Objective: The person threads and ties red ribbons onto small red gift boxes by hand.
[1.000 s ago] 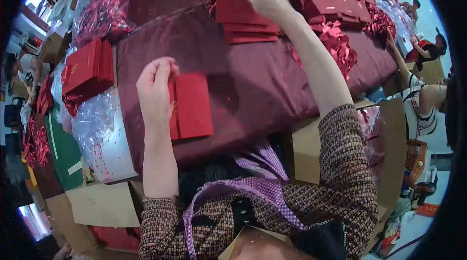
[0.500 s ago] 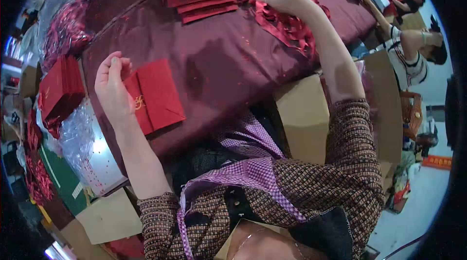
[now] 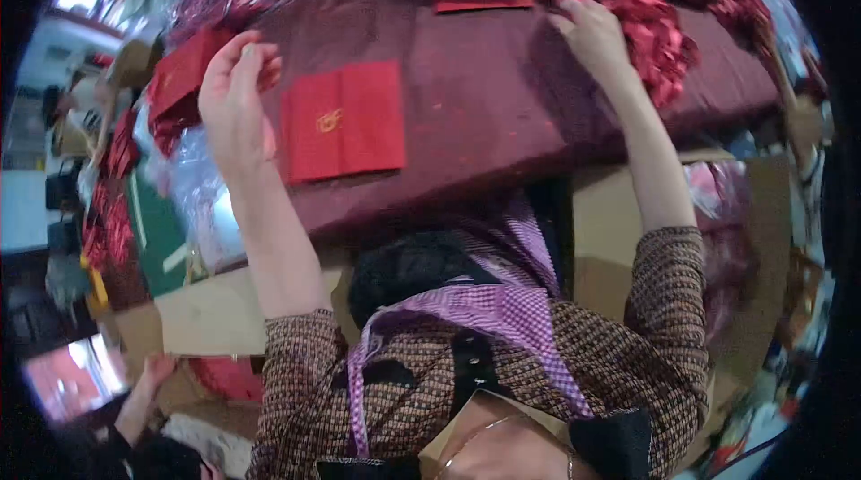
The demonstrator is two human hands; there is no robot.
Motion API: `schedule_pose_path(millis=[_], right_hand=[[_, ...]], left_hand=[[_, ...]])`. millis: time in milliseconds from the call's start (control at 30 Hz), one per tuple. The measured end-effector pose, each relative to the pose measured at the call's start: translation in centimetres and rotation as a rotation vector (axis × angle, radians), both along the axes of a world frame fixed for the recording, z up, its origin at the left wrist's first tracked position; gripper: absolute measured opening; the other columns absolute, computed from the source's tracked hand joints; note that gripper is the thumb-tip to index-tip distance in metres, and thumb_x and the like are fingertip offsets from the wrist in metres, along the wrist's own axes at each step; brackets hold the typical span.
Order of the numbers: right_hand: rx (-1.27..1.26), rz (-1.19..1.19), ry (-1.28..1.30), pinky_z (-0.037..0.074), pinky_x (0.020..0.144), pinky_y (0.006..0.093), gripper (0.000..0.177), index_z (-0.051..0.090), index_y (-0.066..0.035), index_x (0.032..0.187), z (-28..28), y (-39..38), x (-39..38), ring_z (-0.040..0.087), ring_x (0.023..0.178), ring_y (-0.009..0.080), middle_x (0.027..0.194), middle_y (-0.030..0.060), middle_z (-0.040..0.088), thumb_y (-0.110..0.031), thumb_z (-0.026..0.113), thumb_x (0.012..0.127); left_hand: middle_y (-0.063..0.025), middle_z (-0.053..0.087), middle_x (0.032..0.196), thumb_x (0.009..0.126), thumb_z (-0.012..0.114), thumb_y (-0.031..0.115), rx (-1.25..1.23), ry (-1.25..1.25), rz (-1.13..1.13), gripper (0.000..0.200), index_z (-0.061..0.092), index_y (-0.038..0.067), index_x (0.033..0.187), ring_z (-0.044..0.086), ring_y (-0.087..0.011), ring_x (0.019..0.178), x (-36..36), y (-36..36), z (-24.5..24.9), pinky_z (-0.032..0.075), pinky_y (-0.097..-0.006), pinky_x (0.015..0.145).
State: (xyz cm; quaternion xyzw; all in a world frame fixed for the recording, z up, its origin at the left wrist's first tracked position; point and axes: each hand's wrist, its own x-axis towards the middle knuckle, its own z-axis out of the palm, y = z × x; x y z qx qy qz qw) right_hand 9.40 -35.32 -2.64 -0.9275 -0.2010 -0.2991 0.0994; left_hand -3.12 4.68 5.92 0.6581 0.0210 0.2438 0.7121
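A: Left hand?
B: Loosely curled, partly open, nothing visible in it. Just beside the red folder.
A: Folder: where, and how would it handle?
B: Flat on the bench, between the hands, nearer the left. Probably light, stiffish card; may crease if squeezed, may slide. Best grip: pinch a side edge, thumb on top.
A: Looks?
B: Red, squarish, seam running top to bottom, gold emblem left of the seam.
A: Right hand?
B: Fingers bent, tips at the near-left side of the red ribbons. Can't tell if it has hold of any.
A: Ribbons?
B: Likely light, soft, slippery, tangle-prone. Pinch one strand. Shiny, heaped, blurred.
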Motion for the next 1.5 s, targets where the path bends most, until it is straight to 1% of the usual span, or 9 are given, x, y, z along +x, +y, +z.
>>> schedule_pose_path(millis=[233, 433, 500, 600, 667, 767, 800, 1000, 1500], right_hand=[[0.153, 0.162, -0.037, 0.045, 0.073, 0.0416, 0.01, 0.064, -0.01, 0.086, 0.7, 0.6, 0.1, 0.057, 0.082, 0.0323, 0.086, 0.0104, 0.061, -0.017, 0.064, 0.08], [0.14, 0.183, -0.238, 0.043, 0.081, 0.0388, 0.011, 0.066, -0.011, 0.09, 4.4, 5.5, -2.4, 0.057, 0.092, 0.0278, 0.097, 0.0067, 0.062, -0.017, 0.065, 0.081], [0.291, 0.395, -0.108, 0.045, 0.078, 0.0373, 0.011, 0.065, -0.007, 0.09, 4.5, 6.1, -2.1, 0.059, 0.087, 0.0273, 0.095, 0.0085, 0.064, -0.014, 0.065, 0.081], [0.634, 0.458, 0.291, 0.045, 0.076, 0.025, 0.011, 0.061, -0.002, 0.093, 4.0, 8.6, -4.9, 0.059, 0.084, 0.014, 0.091, 0.0089, 0.063, -0.01, 0.062, 0.086], [0.658, 0.588, 0.421, 0.044, 0.08, 0.0248, 0.01, 0.057, 0.002, 0.094, 3.8, 10.4, -6.5, 0.054, 0.086, 0.0099, 0.089, 0.0051, 0.06, -0.007, 0.058, 0.088], [0.495, 0.581, 0.502, 0.045, 0.081, 0.0283, 0.008, 0.056, 0.002, 0.095, 2.5, 12.6, -8.2, 0.059, 0.088, 0.0194, 0.095, 0.0118, 0.062, -0.003, 0.056, 0.088], [0.432, 0.66, 0.485, 0.046, 0.082, 0.0299, 0.008, 0.056, 0.002, 0.095, 1.4, 12.8, -7.9, 0.06, 0.089, 0.0238, 0.095, 0.0146, 0.061, -0.002, 0.055, 0.088], [0.305, 0.628, 0.479, 0.046, 0.084, 0.0314, 0.015, 0.056, 0.003, 0.101, -1.3, 12.4, -6.5, 0.059, 0.09, 0.0238, 0.095, 0.0131, 0.061, -0.006, 0.058, 0.089], [0.358, 0.672, 0.411, 0.046, 0.084, 0.0328, 0.02, 0.06, 0.002, 0.103, -1.5, 11.4, -5.8, 0.058, 0.09, 0.0232, 0.097, 0.0118, 0.063, -0.013, 0.056, 0.091]], left_hand=[[-0.002, 0.064, 0.086, 0.088, 0.059, 0.017, 0.472, 0.275, 0.287, 0.023, 0.064, -0.003, 0.099, 0.057, -0.01, 0.077, -4.8, 5.2, -3.0, 0.045, -0.0224, 0.071], [-0.0166, 0.067, 0.085, 0.082, 0.064, 0.026, 0.733, 0.409, 0.239, 0.031, 0.066, -0.004, 0.093, 0.064, -0.0209, 0.08, -4.2, 3.2, -5.3, 0.049, -0.0318, 0.073], [-0.0172, 0.065, 0.087, 0.079, 0.068, 0.028, 0.775, 0.403, 0.216, 0.035, 0.065, -0.003, 0.095, 0.063, -0.0253, 0.08, -3.1, 3.5, -7.2, 0.05, -0.0342, 0.074], [-0.018, 0.063, 0.092, 0.074, 0.072, 0.03, 0.862, 0.501, 0.245, 0.042, 0.064, -0.004, 0.097, 0.062, -0.0285, 0.084, -3.0, 1.8, -6.5, 0.05, -0.0368, 0.075], [-0.0205, 0.063, 0.086, 0.072, 0.072, 0.034, 0.863, 0.379, 0.267, 0.04, 0.066, -0.002, 0.087, 0.061, -0.0343, 0.085, -3.2, 1.6, -7.2, 0.048, -0.0412, 0.078], [-0.0221, 0.061, 0.076, 0.075, 0.062, 0.03, 0.93, 0.202, 0.413, 0.032, 0.062, -0.001, 0.07, 0.058, -0.0378, 0.08, -4.5, 1.1, -6.8, 0.046, -0.0478, 0.075], [-0.0209, 0.063, 0.082, 0.076, 0.065, 0.027, 0.918, 0.322, 0.381, 0.03, 0.065, -0.002, 0.081, 0.06, -0.0357, 0.079, -5.1, 1.0, -6.4, 0.048, -0.0426, 0.073], [-0.0124, 0.057, 0.081, 0.073, 0.067, 0.029, 0.767, 0.225, 0.595, 0.022, 0.065, 0.007, 0.075, 0.054, -0.0312, 0.084, -5.5, -1.5, -9.4, 0.041, -0.044, 0.072], [-0.0078, 0.059, 0.073, 0.067, 0.066, 0.022, 0.745, 0.239, 0.598, 0.013, 0.062, 0.01, 0.064, 0.054, -0.0267, 0.085, -5.6, -1.9, -10.4, 0.037, -0.0407, 0.073]])
